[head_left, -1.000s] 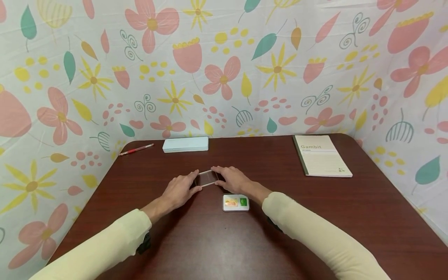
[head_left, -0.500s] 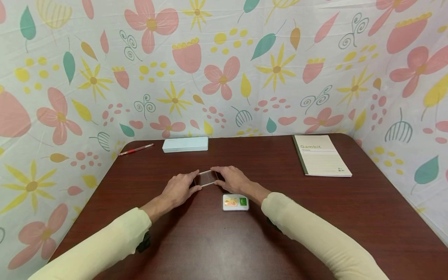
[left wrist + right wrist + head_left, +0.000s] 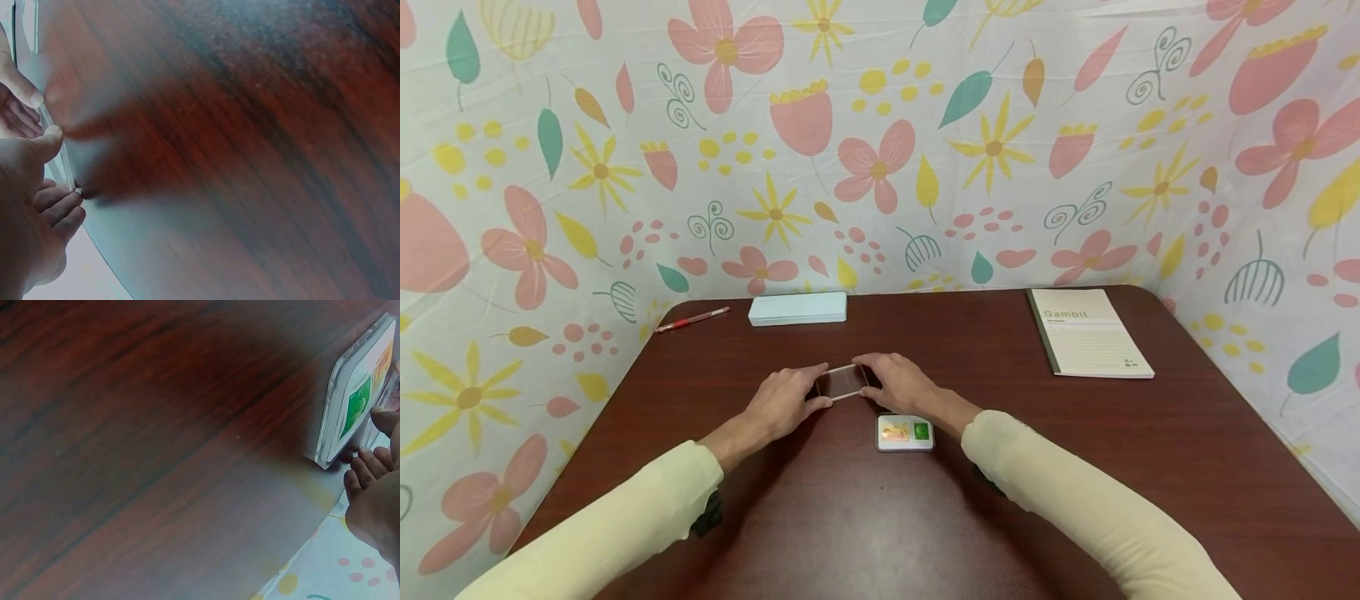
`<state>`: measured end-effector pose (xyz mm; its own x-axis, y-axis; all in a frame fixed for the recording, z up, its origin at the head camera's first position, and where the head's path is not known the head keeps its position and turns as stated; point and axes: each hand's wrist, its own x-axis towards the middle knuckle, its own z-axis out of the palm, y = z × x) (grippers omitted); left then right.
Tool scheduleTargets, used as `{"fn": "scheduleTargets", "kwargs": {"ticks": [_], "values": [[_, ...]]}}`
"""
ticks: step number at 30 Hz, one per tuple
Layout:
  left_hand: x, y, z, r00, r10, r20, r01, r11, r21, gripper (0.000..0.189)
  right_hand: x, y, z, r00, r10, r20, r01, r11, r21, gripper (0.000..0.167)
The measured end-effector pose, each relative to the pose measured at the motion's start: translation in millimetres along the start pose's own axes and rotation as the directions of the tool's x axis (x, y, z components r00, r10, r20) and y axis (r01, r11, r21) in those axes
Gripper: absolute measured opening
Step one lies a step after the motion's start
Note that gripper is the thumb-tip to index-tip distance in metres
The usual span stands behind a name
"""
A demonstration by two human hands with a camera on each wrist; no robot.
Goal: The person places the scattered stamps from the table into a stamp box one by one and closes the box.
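Red pen (image 3: 692,320) near pale blue box (image 3: 797,308), Gambit notebook (image 3: 1090,333) well apart, floral cloth (image 3: 880,183) behind.

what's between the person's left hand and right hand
In the head view, a clear rectangular piece is between the left hand and the right hand; each hand grips one end of it.

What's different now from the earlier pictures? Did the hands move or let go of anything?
Nothing visibly changed: nothing was picked up or let go. The left hand and right hand still hold the clear rectangular piece by opposite ends. The labelled white box, red pen, pale blue case and notebook stayed in place.
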<state>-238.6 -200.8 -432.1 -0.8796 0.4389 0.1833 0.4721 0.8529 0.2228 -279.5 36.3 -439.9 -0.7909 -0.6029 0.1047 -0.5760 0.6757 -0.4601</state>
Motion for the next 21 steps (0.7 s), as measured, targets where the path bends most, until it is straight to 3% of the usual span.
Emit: {"fn": "scheduleTargets", "kwargs": {"ticks": [21], "values": [[15.5,16.3,-10.1,0.997,0.074,0.018,-0.074,0.997,-0.002,0.060,-20.2,13,-23,0.994,-0.105,-0.029,0.106,0.994,0.017,0.054]]}}
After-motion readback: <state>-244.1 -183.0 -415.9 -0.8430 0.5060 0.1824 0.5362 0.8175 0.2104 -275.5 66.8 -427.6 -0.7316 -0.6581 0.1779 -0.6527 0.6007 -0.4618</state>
